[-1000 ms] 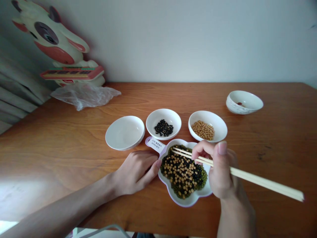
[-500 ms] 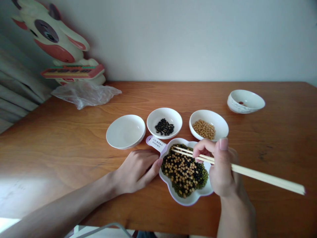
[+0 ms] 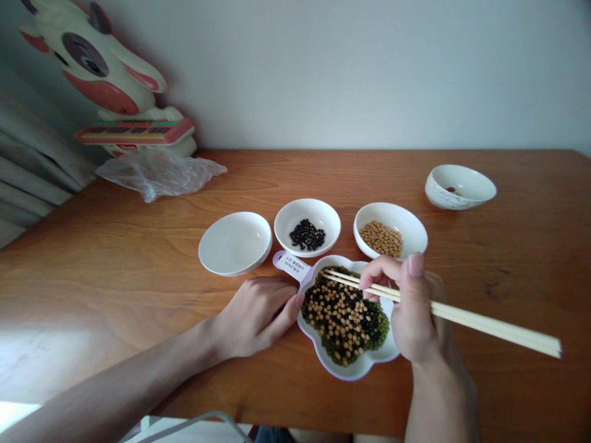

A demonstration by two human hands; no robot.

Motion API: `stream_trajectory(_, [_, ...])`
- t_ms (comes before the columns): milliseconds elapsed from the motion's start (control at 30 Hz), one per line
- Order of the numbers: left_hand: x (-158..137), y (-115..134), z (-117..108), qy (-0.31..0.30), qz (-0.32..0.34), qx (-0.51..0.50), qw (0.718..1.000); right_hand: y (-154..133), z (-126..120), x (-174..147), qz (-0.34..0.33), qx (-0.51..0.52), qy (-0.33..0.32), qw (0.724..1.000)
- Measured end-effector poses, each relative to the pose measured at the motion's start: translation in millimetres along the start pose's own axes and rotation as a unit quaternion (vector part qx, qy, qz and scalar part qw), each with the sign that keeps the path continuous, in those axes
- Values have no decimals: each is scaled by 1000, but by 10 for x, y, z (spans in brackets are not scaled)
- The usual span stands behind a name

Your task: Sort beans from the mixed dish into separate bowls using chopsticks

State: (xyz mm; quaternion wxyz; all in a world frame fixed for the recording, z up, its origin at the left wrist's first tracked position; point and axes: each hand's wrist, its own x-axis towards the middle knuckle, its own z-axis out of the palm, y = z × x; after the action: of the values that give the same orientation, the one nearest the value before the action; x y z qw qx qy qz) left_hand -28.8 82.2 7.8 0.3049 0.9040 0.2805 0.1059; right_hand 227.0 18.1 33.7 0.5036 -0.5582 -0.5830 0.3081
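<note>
My right hand (image 3: 415, 307) grips a pair of pale chopsticks (image 3: 489, 324). Their tips are close together and reach into the far left part of a scalloped white dish (image 3: 339, 369) with a lilac rim. Mixed yellow, black and green beans (image 3: 344, 314) cover its bottom. At the dish's left side, my left hand (image 3: 263, 314) holds it, thumb against the rim and the other fingers partly hidden near the labelled handle (image 3: 293, 266). Just beyond stand a white bowl of black beans (image 3: 307, 235) and a white bowl of yellow soybeans (image 3: 382, 238). Whether the tips pinch a bean is too small to tell.
Left of the black beans sits a white bowl (image 3: 235, 243) with nothing visible inside. A patterned bowl (image 3: 459, 187) with something small and reddish stands at the back right. A clear plastic bag (image 3: 159, 175) lies before a cow-shaped toy keyboard (image 3: 138, 129) at the back left.
The chopsticks' rear ends have shifted slightly left and up, while their tips stay at nearly the same spot in the dish. My left hand has kept its place.
</note>
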Motion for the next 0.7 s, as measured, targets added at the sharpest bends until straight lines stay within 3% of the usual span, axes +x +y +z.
stream_trajectory(700, [1, -8, 3, 5, 15, -2, 1000, -23, 4, -14, -7, -4, -11, 1000])
